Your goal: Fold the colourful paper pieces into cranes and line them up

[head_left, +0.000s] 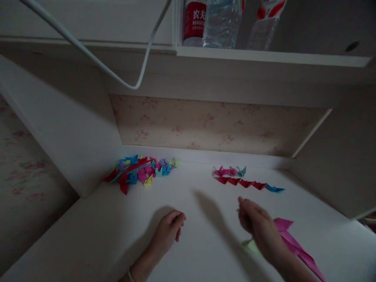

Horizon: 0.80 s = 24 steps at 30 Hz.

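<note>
- Pink paper (293, 243), a long folded strip, lies on the white desk (205, 254) just beside my right hand (257, 227) and runs under my forearm, close by, I think, so I can get at it.
- My right hand is blurred. Its fingers are bunched and pointing down, but I cannot tell whether they pinch anything.
- A pale green scrap (250, 246) shows at the edge of that hand, touching it or just under it.
- My left hand (169, 231) rests on the desk in a loose curl, fingers tucked in, with nothing in it that I can see. It is well apart from the papers.
- A row of folded pieces (243, 182), mostly red and pink with blue at the end, is laid in a line near the back, likely to keep them in order.
- A mixed pile of coloured folds (141, 172) sits heaped in the left corner, out of my way.
- Water bottles (221, 21) stand on the shelf above.
</note>
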Available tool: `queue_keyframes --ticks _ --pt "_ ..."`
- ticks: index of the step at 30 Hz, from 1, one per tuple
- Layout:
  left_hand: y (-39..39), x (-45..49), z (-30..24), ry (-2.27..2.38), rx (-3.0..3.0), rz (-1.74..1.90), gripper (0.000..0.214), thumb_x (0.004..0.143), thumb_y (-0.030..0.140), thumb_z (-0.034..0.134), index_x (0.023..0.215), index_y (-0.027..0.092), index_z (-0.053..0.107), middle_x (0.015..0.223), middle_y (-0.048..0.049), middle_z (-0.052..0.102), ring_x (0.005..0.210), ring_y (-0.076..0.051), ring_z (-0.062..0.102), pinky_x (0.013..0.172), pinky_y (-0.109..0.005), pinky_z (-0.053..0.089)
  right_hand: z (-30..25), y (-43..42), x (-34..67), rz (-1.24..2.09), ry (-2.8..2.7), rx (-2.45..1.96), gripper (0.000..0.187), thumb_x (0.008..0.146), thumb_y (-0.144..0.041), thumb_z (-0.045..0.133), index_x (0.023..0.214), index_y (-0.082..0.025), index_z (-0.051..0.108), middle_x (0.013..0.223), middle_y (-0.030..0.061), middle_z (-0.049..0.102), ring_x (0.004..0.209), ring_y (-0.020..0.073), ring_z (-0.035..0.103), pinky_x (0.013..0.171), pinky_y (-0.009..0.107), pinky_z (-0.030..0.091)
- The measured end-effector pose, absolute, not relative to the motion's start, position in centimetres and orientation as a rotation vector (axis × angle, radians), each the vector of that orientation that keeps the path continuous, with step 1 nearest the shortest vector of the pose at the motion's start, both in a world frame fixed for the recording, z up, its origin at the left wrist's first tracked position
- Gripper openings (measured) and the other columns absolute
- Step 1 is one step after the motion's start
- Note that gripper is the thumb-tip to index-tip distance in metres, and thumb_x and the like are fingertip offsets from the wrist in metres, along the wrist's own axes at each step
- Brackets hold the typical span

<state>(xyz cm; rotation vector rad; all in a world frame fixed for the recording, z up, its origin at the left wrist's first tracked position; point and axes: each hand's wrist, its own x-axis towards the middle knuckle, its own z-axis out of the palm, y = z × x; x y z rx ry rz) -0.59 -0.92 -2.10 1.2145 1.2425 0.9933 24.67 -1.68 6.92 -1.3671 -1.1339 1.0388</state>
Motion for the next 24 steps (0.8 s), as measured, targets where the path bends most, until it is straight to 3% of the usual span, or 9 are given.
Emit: queue_keyframes --ticks 4,7,11,18,24 --pt "-1.6 -0.4 -2.1 1.268 1.344 0.914 0.033 0.084 0.045 0.046 0.071 0.016 0.053 0.054 0.0057 0.043 0.043 -0.008 0.04 0.039 -0.017 0.031 1.0 -3.3 17.7 1.313 -1.103 -1.31 0.05 0.085 -0.059 0.046 0.055 -0.018 0.043 0.045 -0.0045 0.039 0.043 0.0082 0.03 0.043 0.023 0.023" --pt "-2.0 -0.4 -1.9 1.258 1.426 0.871 0.03 0.086 0.041 0.043 0.073 0.016 0.054 0.055 0.0051 0.042 0.046 -0.009 0.041 0.041 -0.018 0.032 -1.4 -3.5 14.8 1.328 -1.252 -1.272 0.049 0.084 -0.059 0.047 0.057 -0.018 0.045 0.049 -0.0045 0.039 0.047 0.0092 0.033 0.046 0.023 0.026" --pt "-2.1 -0.4 -1.5 1.244 1.487 0.858 0.027 0.086 0.036 0.044 0.076 0.015 0.058 0.062 0.0031 0.046 0.051 -0.009 0.042 0.043 -0.017 0.032 -1.9 -4.1 14.1 1.324 -1.5 -1.259 0.05 0.084 -0.06 0.046 0.058 -0.017 0.049 0.052 -0.003 0.041 0.051 0.0103 0.036 0.049 0.023 0.027" --pt "-1.8 -0.5 -1.8 1.275 1.426 0.832 0.038 0.086 0.05 0.044 0.075 0.015 0.055 0.057 0.0044 0.043 0.048 -0.009 0.043 0.042 -0.018 0.032 -2.1 -4.1 15.9 1.441 -1.289 -1.247 0.05 0.085 -0.06 0.044 0.058 -0.018 0.047 0.047 -0.0034 0.042 0.046 0.0095 0.035 0.047 0.024 0.026" --pt "-1.7 -0.6 -1.8 1.276 1.419 0.847 0.038 0.086 0.05 0.044 0.074 0.015 0.054 0.055 0.0047 0.044 0.047 -0.009 0.043 0.042 -0.018 0.034 -2.4 -3.9 15.7 1.489 -1.219 -1.234 0.049 0.085 -0.059 0.046 0.06 -0.018 0.049 0.046 -0.0038 0.043 0.044 0.0084 0.033 0.045 0.024 0.023"
